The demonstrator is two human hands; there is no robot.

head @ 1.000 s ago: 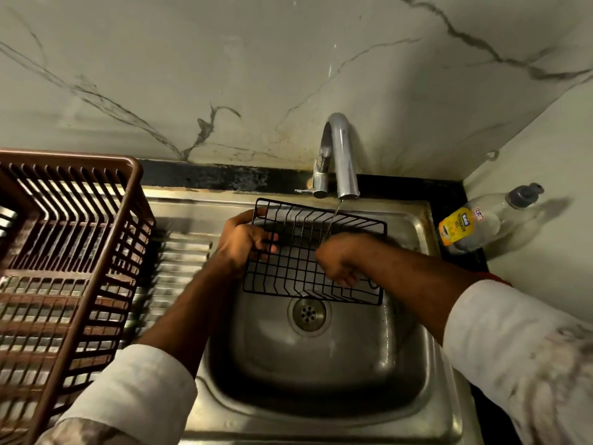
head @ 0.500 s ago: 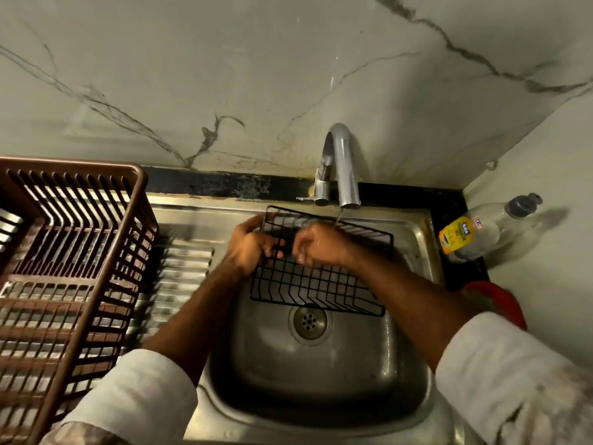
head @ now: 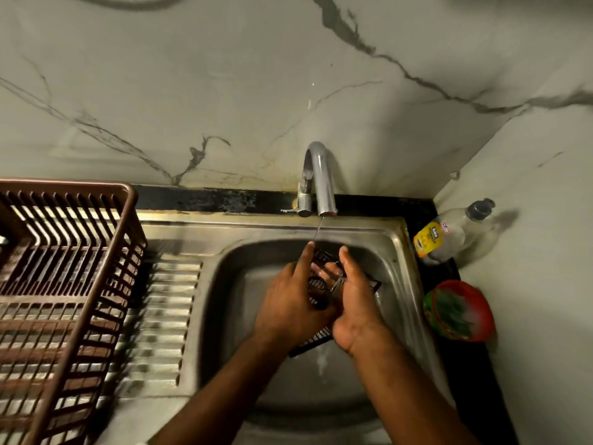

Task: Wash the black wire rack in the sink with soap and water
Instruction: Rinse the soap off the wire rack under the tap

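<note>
The black wire rack stands on edge inside the steel sink, tilted and blurred, under the tap. A thin stream of water falls onto its top end. My left hand holds the rack's left side, index finger stretched up toward the stream. My right hand is against its right side, palm facing left, thumb up, fingers curled into the wires. Most of the rack is hidden between my hands; a lower corner shows beneath my wrists.
A brown plastic dish basket fills the left, on the ribbed drainboard. A clear soap bottle with a yellow label lies in the right corner. In front of it, a red bowl holds a green scrubber. A marble wall rises behind.
The rack has been turned from lying flat across the basin to standing on edge between both hands. My hands have come together and lower, and the view has tipped further down.
</note>
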